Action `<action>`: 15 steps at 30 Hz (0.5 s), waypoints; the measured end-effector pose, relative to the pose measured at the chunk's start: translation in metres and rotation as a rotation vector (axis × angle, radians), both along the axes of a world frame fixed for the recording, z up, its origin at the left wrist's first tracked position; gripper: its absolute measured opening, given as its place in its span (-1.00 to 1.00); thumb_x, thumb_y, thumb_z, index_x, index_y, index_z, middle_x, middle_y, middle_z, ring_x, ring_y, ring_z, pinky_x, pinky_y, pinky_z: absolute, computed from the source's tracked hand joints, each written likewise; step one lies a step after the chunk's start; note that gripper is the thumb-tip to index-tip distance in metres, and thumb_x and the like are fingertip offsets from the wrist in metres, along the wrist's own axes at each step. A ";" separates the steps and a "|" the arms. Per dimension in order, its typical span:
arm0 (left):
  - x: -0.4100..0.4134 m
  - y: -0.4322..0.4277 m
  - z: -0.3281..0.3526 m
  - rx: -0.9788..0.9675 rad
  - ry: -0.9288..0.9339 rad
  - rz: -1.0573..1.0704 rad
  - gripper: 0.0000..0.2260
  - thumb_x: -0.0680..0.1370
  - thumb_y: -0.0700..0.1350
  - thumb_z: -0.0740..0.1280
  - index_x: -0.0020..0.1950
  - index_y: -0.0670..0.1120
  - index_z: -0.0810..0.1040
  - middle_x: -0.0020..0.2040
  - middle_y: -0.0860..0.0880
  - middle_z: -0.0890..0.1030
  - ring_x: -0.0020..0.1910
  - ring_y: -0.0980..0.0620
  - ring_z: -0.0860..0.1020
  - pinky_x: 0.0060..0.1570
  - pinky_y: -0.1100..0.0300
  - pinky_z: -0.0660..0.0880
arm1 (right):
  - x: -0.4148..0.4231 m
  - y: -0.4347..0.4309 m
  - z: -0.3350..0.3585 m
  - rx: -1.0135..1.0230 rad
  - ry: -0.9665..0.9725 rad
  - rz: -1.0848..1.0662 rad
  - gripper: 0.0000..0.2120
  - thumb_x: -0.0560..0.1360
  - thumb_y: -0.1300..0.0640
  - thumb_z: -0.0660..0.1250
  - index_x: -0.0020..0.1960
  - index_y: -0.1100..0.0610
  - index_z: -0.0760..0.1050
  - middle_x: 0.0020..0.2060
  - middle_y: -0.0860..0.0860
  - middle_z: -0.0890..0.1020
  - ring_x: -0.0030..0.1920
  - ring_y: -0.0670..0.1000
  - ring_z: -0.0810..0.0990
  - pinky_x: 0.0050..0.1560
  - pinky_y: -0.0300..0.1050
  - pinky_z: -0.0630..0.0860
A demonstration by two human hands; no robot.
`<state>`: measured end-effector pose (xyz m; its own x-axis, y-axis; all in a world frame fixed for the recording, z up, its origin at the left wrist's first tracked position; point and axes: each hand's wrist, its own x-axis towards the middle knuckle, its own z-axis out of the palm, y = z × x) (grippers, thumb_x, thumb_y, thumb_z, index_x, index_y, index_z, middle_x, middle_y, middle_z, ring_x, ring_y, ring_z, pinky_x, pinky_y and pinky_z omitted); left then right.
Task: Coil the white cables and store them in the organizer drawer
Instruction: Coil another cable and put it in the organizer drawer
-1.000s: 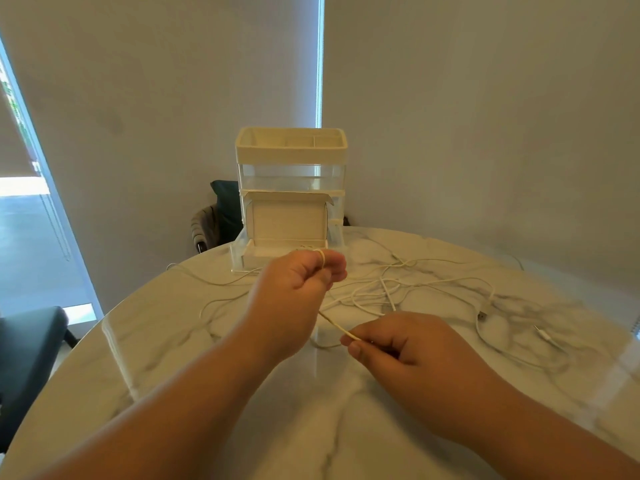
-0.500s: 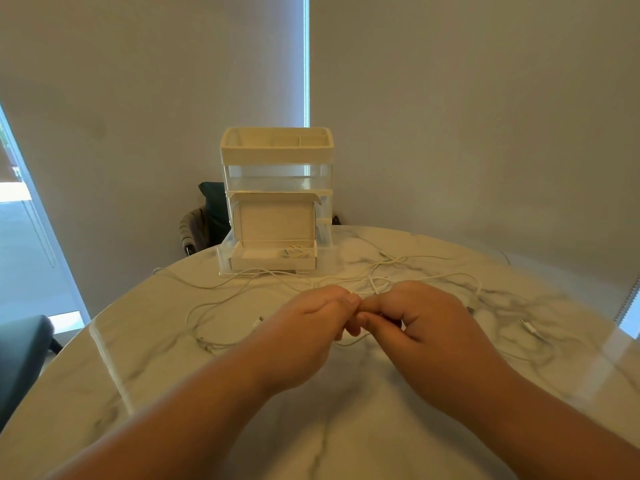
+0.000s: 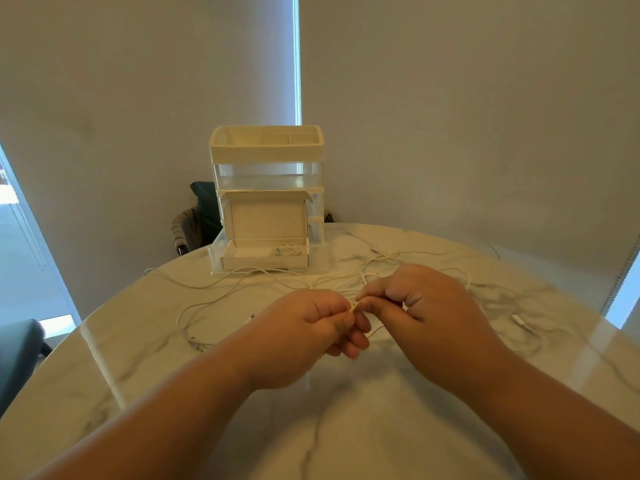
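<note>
A thin white cable (image 3: 353, 305) is caught between two bare hands held just above the marble bench (image 3: 346, 427). The left hand (image 3: 304, 327) and right hand (image 3: 426, 306) meet fingertip to fingertip. Each grip is narrow, with curled fingers and the thumb and forefinger pinching the cable; only a short bit of it shows at the pinch, and a slack loop hangs just below the right grip. Beyond the grip, loose white cables (image 3: 381, 257) lie tangled on the bench, with strands trailing off to the left of the left hand and to the far side of the right. A small plug (image 3: 516, 317) rests on the bench well right of the right grip. Farther back, straight beyond the left grip, stands the cream and clear organizer (image 3: 268, 157). Its bottom drawer (image 3: 318, 259) is pulled out toward the hands and holds a white box (image 3: 265, 260) whose lid stands upright. A coiled cable (image 3: 287, 251) lies in that box, toward its right side. Behind the organizer a dark chair (image 3: 194, 223) shows past the bench's rim.
</note>
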<state>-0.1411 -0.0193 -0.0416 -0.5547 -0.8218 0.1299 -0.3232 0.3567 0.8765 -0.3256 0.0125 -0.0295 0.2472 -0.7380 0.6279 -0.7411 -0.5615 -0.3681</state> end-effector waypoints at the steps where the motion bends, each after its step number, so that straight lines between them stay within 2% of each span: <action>1: 0.000 0.000 0.000 0.004 -0.003 0.003 -0.76 0.65 -0.22 0.19 -0.08 -0.01 0.62 -0.10 0.00 0.71 -0.08 0.06 0.67 0.01 0.12 0.56 | 0.000 0.000 0.000 -0.009 -0.014 0.006 -0.86 0.48 0.09 0.34 -0.24 0.00 0.60 -0.44 -0.02 0.56 -0.24 -0.07 0.51 -0.18 -0.16 0.37; 4: -0.002 0.002 -0.002 -0.028 -0.029 0.029 -0.76 0.63 -0.21 0.22 -0.14 0.01 0.61 -0.05 0.01 0.71 -0.01 0.10 0.67 0.12 0.09 0.59 | 0.001 0.001 -0.001 -0.019 -0.030 0.020 -0.91 0.46 0.08 0.34 -0.21 -0.02 0.58 -0.42 -0.01 0.58 -0.22 -0.07 0.50 -0.19 -0.14 0.37; 7: -0.004 0.004 -0.001 0.001 -0.032 0.029 -0.78 0.64 -0.22 0.20 -0.10 -0.05 0.59 -0.05 0.00 0.71 -0.10 0.10 0.69 -0.02 0.18 0.60 | -0.001 -0.001 -0.002 -0.027 -0.031 0.009 -0.88 0.47 0.07 0.34 -0.22 0.01 0.62 -0.42 -0.04 0.57 -0.20 -0.10 0.49 -0.18 -0.16 0.36; 10: -0.003 0.005 0.004 -0.054 -0.081 0.013 -0.79 0.66 -0.18 0.20 -0.08 -0.01 0.59 -0.21 0.11 0.69 -0.32 0.17 0.59 -0.26 0.31 0.47 | -0.002 0.000 -0.002 -0.018 -0.051 0.014 -0.87 0.47 0.08 0.35 -0.22 0.01 0.64 -0.41 -0.03 0.57 -0.19 -0.11 0.50 -0.16 -0.21 0.37; 12: -0.002 0.003 0.004 -0.097 -0.112 0.021 -0.71 0.66 -0.12 0.20 -0.19 0.12 0.58 -0.39 0.16 0.57 -0.39 0.17 0.46 -0.27 0.27 0.41 | -0.002 0.001 -0.001 -0.016 -0.026 0.005 -0.86 0.48 0.10 0.37 -0.23 0.04 0.64 -0.40 -0.02 0.57 -0.18 -0.12 0.50 -0.16 -0.26 0.37; 15: -0.002 0.003 0.002 -0.091 -0.139 0.023 -0.68 0.66 -0.08 0.20 -0.25 0.17 0.55 -0.39 0.19 0.50 -0.35 0.14 0.42 -0.25 0.25 0.41 | -0.004 0.000 -0.001 0.042 -0.049 -0.011 -0.88 0.50 0.10 0.42 -0.21 -0.01 0.67 -0.23 -0.14 0.60 -0.12 -0.17 0.52 -0.16 -0.34 0.37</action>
<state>-0.1435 -0.0165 -0.0400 -0.5541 -0.8226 0.1278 -0.4482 0.4241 0.7870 -0.3299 0.0124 -0.0300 0.2087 -0.7666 0.6073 -0.7273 -0.5368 -0.4277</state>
